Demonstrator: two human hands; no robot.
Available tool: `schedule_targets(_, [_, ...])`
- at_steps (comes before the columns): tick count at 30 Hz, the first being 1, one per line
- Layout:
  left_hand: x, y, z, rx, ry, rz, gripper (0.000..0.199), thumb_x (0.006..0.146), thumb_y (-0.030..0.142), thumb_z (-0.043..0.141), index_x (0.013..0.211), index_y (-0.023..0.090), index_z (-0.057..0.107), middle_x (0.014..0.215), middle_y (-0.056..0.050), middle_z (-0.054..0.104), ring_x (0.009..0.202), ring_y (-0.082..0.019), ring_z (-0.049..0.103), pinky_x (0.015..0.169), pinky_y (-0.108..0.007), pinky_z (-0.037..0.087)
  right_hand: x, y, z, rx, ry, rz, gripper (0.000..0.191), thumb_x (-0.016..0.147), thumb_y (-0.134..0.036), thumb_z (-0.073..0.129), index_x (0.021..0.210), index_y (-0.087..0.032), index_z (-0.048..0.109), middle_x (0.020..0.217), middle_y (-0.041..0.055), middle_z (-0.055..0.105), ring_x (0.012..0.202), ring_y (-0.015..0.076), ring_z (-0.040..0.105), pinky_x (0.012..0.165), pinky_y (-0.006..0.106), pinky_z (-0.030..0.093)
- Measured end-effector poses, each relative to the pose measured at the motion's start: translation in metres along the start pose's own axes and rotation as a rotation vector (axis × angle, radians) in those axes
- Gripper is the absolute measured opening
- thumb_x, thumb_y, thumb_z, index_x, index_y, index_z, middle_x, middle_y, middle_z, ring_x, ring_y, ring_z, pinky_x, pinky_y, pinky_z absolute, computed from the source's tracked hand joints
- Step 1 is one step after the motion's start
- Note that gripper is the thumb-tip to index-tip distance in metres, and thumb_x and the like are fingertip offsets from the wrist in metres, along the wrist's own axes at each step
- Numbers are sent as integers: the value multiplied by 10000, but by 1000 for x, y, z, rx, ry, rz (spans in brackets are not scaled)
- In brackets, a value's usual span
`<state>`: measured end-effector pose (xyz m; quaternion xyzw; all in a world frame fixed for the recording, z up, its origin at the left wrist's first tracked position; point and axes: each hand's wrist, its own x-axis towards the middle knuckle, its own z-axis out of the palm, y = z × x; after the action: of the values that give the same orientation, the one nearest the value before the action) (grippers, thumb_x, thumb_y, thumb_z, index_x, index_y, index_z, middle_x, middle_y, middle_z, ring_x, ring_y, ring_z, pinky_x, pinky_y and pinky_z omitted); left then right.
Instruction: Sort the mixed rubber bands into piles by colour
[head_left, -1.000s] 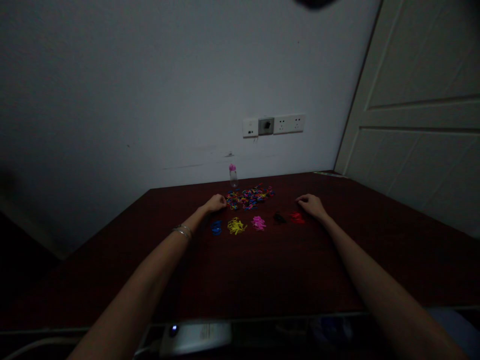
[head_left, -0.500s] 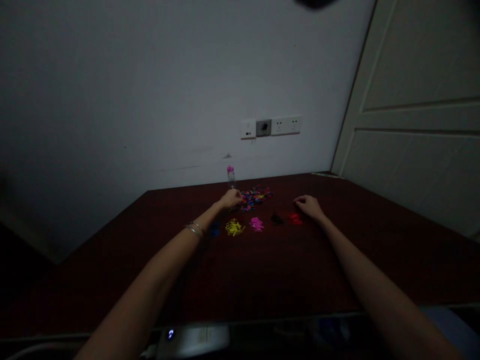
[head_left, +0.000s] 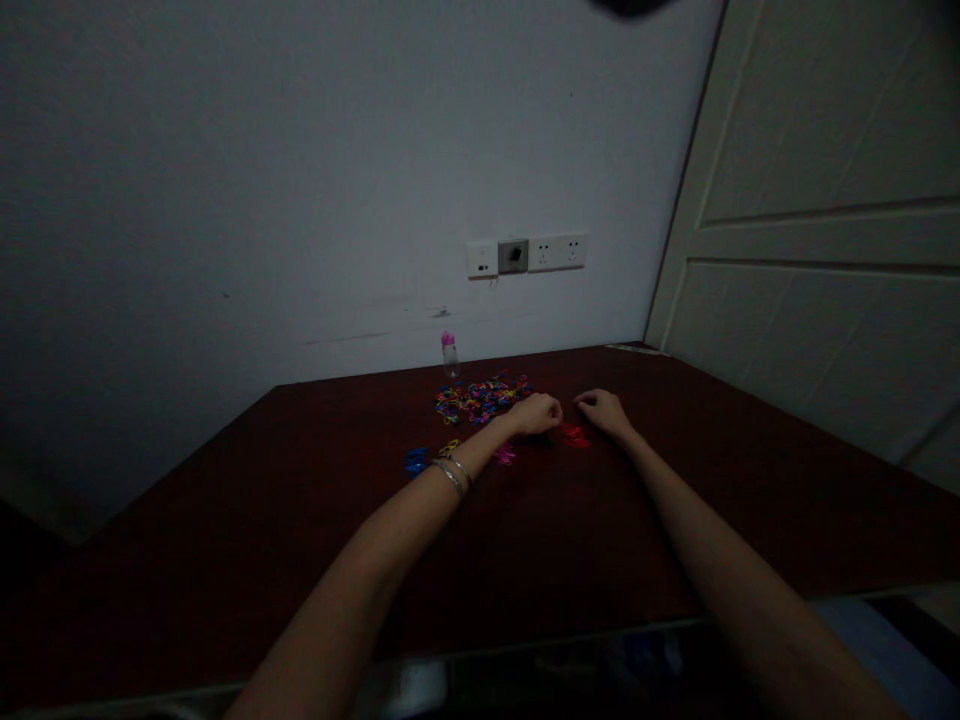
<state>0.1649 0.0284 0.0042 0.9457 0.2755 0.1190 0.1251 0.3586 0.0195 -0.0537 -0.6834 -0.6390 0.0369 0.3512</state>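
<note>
My left hand (head_left: 538,413) reaches across the table, its fingers pinched together just beside a small pile of red rubber bands (head_left: 575,436). Whatever it pinches is too small to make out. To the right, my right hand (head_left: 604,414) rests on the tabletop near the red pile, fingers loosely bent and slightly apart, with nothing seen in them. Behind the left hand spreads a mixed heap of coloured rubber bands (head_left: 469,402). Blue bands (head_left: 416,460), yellow bands (head_left: 449,449) and pink bands (head_left: 504,455) lie in separate piles, the yellow and pink partly covered by my left arm.
A clear bottle with a pink cap (head_left: 450,356) stands behind the heap. The dark red table (head_left: 555,540) meets a white wall with sockets (head_left: 557,252). A pale panelled door (head_left: 810,230) rises on the right. Below the table's front edge are dim objects.
My left hand has moved right, from the mixed heap to the red pile, its forearm now over the yellow and pink piles. My right hand stays beside the red pile. The view has shifted slightly.
</note>
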Motion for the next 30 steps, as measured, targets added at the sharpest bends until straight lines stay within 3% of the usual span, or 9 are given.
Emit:
schedule_targets(7, [1,-3,-1,-87,61,11,179,724,168,540,837,124,671,720,-36,630,623,-100,533,625,-201,414,0,3,1,-23,-1,4,269,744,-229,482,885,-166,702,982,68,680,926,172,613,853,245,431])
schedule_targets(12, [-21,-44,-22,-96,182,-89,238,746,209,513,900,112,667,796,-48,646,700,-121,554,664,-209,417,0,2,1,-23,0,7,274,743,-223,474,877,-157,704,971,73,680,926,179,612,860,257,430])
schedule_targets(18, [-80,-126,-54,-110,382,-463,280,753,266,478,840,96,682,778,-57,661,707,-142,568,662,-221,419,0,3,3,-35,0,-3,272,744,-213,475,883,-160,703,968,71,677,924,181,609,861,266,428])
schedule_targets(22, [-127,-170,-67,-147,587,-787,289,759,272,452,794,91,674,766,-73,667,731,-161,583,644,-218,414,1,4,4,-37,0,6,267,740,-216,481,879,-163,702,968,75,669,915,186,607,846,268,433])
schedule_targets(25, [-155,-190,-70,-119,700,-949,272,750,249,447,776,94,668,800,-97,672,765,-182,593,656,-229,410,1,3,4,-40,-2,0,261,735,-218,488,873,-164,702,970,80,662,915,188,603,845,274,433])
schedule_targets(30, [-178,-202,-65,-116,745,-974,251,743,260,440,707,119,644,772,-86,667,763,-184,598,656,-220,403,1,2,4,-46,1,-10,250,736,-216,491,865,-169,700,949,71,663,910,177,603,850,265,431])
